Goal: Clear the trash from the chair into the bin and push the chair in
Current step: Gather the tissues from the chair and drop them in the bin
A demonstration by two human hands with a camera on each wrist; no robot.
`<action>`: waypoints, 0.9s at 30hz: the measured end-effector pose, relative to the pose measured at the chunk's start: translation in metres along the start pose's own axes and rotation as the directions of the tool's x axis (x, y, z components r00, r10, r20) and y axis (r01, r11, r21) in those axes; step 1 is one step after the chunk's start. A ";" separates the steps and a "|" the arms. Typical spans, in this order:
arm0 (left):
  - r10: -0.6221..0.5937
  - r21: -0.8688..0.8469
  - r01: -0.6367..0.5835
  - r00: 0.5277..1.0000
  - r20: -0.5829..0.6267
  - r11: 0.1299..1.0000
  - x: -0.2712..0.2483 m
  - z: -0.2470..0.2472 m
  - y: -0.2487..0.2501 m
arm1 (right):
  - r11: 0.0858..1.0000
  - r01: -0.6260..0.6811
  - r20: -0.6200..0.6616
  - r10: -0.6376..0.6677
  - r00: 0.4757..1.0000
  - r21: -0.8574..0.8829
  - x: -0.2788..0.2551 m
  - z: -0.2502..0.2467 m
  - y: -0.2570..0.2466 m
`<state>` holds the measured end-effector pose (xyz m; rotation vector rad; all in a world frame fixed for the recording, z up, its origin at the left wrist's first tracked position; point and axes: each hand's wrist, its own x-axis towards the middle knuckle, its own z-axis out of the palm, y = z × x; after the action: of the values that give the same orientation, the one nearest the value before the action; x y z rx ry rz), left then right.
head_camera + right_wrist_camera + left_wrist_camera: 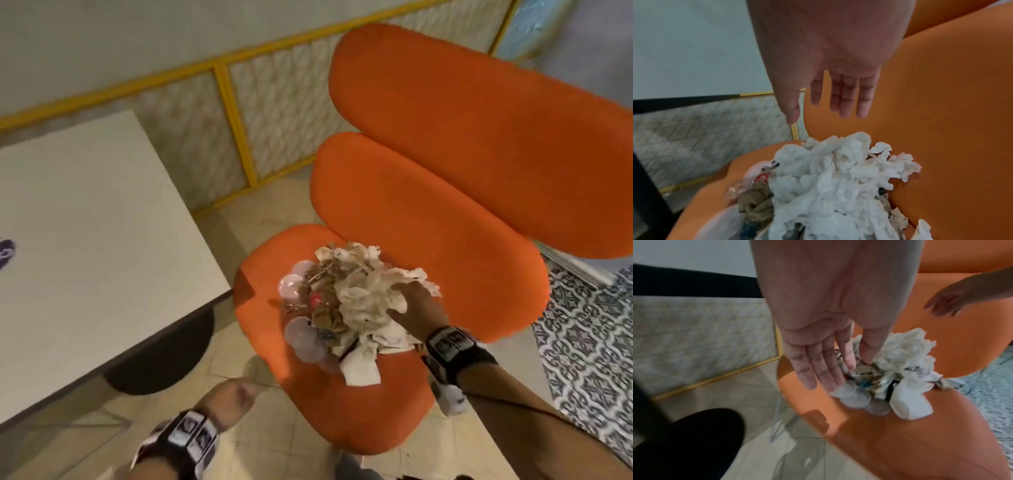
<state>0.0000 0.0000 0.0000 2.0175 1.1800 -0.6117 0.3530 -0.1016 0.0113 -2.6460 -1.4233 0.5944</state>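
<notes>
Here an orange chair [342, 411] carries a heap of trash [346, 305] near the middle of its seat, close against the foot of the backrest. The heap is mostly crumpled white tissue [828, 178], with brown paper scraps [754, 206] and a small red piece mixed in; clear plastic lids [301, 335] lie along the side of the pile nearest the seat's left edge, and a white folded piece [910, 404] sticks out toward the seat's front edge. The right hand [416, 305] is over the right side of the heap, fingers straight and slightly spread, holding nothing; from the head view it seems to touch the tissue, while the right wrist view shows the fingertips [844, 110] above the pile against the backrest, so contact is uncertain. The left hand [234, 399] hangs off the seat's front-left edge, blurred in the head view; the left wrist view shows it flat and relaxed, fingers extended toward the lids, gripping nothing. A white tabletop [85, 240] stands to the left of the chair, apart from it, above a tiled floor [260, 452].
</notes>
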 end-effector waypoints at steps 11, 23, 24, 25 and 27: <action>0.194 -0.003 -0.195 0.975 -0.113 0.981 0.171 -0.012 0.132 | 0.978 0.059 0.369 0.020 0.929 -0.202 0.104 0.063 0.027; 0.295 -0.115 -0.311 0.945 -0.139 0.943 0.228 -0.004 0.159 | 0.948 -0.147 0.157 0.105 0.982 0.283 0.109 0.047 0.046; 0.290 -0.068 -0.296 0.954 -0.079 0.953 0.232 -0.002 0.161 | 0.926 -0.166 0.122 0.131 0.984 0.341 0.110 0.039 0.047; 0.292 -0.015 -0.292 0.956 -0.033 0.956 0.236 0.001 0.164 | 0.898 -0.181 0.088 0.158 0.983 0.400 0.110 0.031 0.047; 0.291 0.057 -0.291 0.957 0.008 0.955 0.245 0.008 0.171 | 0.851 -0.165 0.012 0.184 0.983 0.498 0.109 0.016 0.047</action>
<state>0.2653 0.0707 -0.1173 2.1867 0.8489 -0.5010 0.4380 -0.0416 -0.0475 -2.3569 -0.8654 0.7999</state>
